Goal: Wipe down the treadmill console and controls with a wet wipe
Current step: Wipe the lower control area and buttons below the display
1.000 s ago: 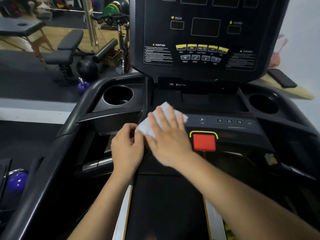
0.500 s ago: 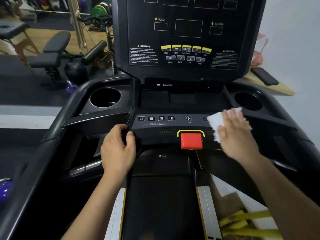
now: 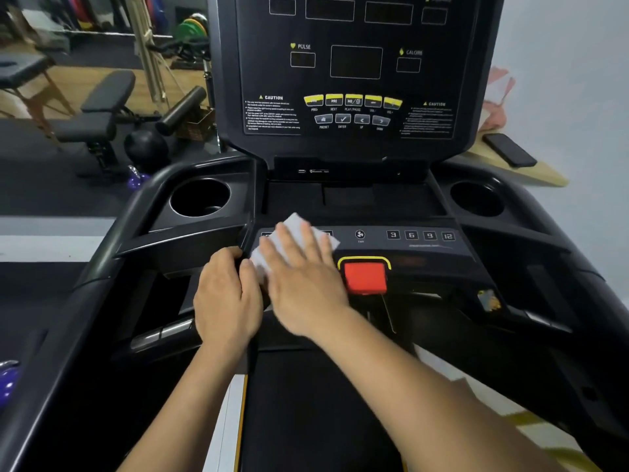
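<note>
Left of centre in the frame, the left hand point(image 3: 226, 298) is gripping the left edge of the console point(image 3: 408, 255), its fingers curling over it, just below the left cup holder point(image 3: 200, 199). Beside it, the right hand point(image 3: 303, 281) is pressing the white wet wipe point(image 3: 299, 224) flat onto the control strip with straight, slightly spread fingers, just left of the red stop button point(image 3: 366, 277).
</note>
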Action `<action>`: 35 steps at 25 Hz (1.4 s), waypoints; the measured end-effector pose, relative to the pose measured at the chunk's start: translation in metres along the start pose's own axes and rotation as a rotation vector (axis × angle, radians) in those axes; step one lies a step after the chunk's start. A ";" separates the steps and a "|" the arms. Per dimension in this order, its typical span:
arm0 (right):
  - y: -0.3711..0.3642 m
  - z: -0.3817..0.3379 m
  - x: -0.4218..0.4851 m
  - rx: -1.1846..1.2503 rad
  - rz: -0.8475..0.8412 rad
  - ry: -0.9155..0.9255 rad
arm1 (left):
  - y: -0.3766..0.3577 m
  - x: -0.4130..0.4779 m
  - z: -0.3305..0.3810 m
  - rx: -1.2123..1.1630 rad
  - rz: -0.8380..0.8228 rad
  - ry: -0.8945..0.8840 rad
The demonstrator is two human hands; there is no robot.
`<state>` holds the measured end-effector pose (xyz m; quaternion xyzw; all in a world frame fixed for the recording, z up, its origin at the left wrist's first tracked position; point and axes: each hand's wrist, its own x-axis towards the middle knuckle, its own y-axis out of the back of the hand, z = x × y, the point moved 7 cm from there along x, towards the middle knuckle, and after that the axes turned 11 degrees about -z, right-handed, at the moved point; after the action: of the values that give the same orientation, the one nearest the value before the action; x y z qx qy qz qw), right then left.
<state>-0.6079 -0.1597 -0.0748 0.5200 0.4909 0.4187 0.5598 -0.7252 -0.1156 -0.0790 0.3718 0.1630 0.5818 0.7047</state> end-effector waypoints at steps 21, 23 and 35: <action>-0.027 0.255 -0.139 0.337 0.065 -0.514 | -0.060 -0.021 0.133 0.209 -0.151 -0.656; -0.028 0.253 -0.152 0.331 0.065 -0.560 | -0.091 -0.016 0.158 0.263 -0.264 -0.704; -0.003 0.142 -0.064 -0.137 -0.060 -0.098 | -0.116 0.005 0.155 0.211 -0.377 -0.646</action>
<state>-0.4792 -0.2472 -0.0736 0.4857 0.4483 0.4082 0.6297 -0.5402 -0.1682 -0.0572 0.5698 0.0570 0.2748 0.7723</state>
